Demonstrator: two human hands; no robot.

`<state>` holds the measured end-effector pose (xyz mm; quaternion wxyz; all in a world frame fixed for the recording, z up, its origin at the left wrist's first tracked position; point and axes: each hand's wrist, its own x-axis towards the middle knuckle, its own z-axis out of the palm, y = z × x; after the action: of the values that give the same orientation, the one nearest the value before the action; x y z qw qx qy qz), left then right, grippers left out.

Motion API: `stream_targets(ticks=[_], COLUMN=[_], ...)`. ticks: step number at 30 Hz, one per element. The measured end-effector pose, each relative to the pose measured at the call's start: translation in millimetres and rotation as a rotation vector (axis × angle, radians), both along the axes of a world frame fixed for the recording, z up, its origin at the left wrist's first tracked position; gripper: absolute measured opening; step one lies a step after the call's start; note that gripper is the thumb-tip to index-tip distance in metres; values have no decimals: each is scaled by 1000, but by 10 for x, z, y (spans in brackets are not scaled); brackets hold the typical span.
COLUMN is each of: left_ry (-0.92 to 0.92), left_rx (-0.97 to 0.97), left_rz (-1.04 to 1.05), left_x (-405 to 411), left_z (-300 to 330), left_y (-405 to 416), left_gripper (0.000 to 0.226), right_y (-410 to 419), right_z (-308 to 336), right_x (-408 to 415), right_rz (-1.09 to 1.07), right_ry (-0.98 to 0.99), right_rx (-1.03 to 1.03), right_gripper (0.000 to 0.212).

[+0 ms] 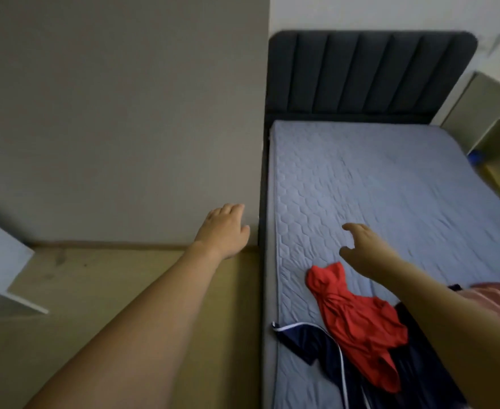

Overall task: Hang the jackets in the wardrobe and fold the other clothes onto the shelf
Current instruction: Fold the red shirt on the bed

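Note:
A red garment (358,320) lies crumpled on the blue quilted mattress (390,184) near its front left corner. Under and beside it spreads a dark navy garment with white piping (310,340). A pink garment (496,299) shows at the right edge. My right hand (364,246) reaches out over the mattress just beyond the red garment, fingers loosely curved and holding nothing. My left hand (225,228) is stretched forward over the floor by the grey wall, fingers relaxed and empty.
A dark padded headboard (369,75) stands at the far end of the bed. The grey wall (118,113) fills the left. A white panel (0,273) juts in at the left edge. Beige furniture (485,110) stands beyond the bed's right side.

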<state>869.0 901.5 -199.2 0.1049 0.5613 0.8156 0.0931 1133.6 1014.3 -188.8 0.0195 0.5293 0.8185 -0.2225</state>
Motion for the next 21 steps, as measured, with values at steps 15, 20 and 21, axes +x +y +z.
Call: stream_targets(ticks=[15, 20, 21], left_ry=[-473, -433, -364], left_rx=[-323, -313, -354], left_rz=[84, -46, -59], left_x=[2311, 3112, 3229], left_z=[-3547, -4957, -5190], left_y=[1679, 2466, 2583], left_gripper=[44, 51, 59], right_y=[1716, 2194, 2274], right_z=[-3371, -4973, -5226], right_x=[2243, 2771, 2842], right_rz=[-182, -257, -255], right_ry=[-102, -137, -139], right_rx=[-331, -436, -431], right_gripper=[35, 51, 58])
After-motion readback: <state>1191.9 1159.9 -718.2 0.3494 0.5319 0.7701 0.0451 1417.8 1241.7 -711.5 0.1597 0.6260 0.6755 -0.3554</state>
